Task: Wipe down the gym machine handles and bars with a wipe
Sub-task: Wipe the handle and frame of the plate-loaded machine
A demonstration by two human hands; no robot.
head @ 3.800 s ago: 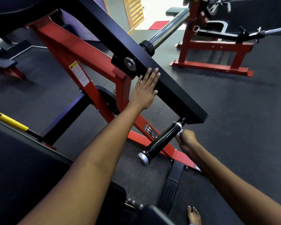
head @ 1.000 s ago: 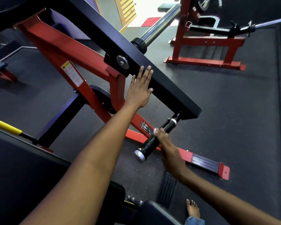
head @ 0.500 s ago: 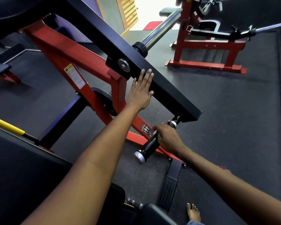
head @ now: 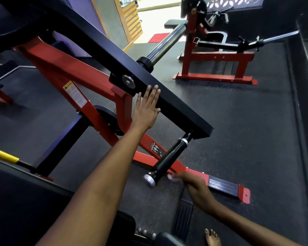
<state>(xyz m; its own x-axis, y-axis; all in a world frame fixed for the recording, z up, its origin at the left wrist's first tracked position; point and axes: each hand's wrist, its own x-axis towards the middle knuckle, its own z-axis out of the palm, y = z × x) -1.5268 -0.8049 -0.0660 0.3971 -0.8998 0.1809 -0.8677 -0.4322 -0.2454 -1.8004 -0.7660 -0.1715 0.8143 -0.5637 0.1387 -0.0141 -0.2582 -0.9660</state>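
left hand (head: 146, 110) flat, fingers straight, on black arm (head: 176, 103) edge | right hand (head: 194, 187) pinching white wipe (head: 171, 177), just beside handle (head: 167, 159) end cap | open floor (head: 256, 130) beyond right hand

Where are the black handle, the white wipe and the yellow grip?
black handle (head: 168, 158): head view, middle of the glossy black sleeve.
white wipe (head: 171, 177): head view, blurred white bit at the right hand's fingertips.
yellow grip (head: 3, 155): head view, middle of the yellow part.
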